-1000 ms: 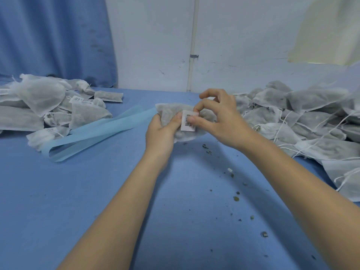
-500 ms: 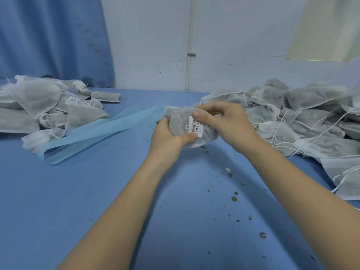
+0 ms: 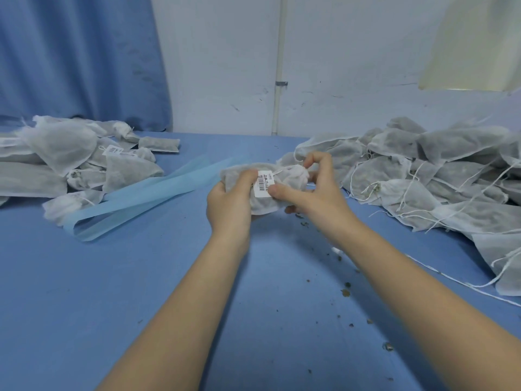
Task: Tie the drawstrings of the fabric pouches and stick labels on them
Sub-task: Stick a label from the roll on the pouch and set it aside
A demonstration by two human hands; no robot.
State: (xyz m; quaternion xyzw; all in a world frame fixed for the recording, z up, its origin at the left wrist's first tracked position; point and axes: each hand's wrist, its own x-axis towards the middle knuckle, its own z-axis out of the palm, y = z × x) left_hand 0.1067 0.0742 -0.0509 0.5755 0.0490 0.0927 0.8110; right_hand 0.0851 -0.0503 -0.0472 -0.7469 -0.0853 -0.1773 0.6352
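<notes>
I hold one grey-white fabric pouch (image 3: 290, 177) above the middle of the blue table. My left hand (image 3: 229, 200) grips its left end, fingers curled over the top. A white barcode label (image 3: 263, 184) lies on the pouch's front. My right hand (image 3: 315, 190) presses its thumb on the label's right edge, while its index finger curls over the gathered right end by the white drawstring (image 3: 284, 167).
A pile of pouches, some with labels (image 3: 84, 167), lies at the left. A larger pile of pouches with loose strings (image 3: 428, 176) lies at the right. A light blue strip (image 3: 146, 194) stretches across the blue table (image 3: 112, 292). Dark crumbs (image 3: 345, 290) are scattered right of my arms.
The pouch has turned in my hands and the label now faces me more squarely. My right thumb has shifted to the label's right edge, and the index finger has lifted over the gathered end.
</notes>
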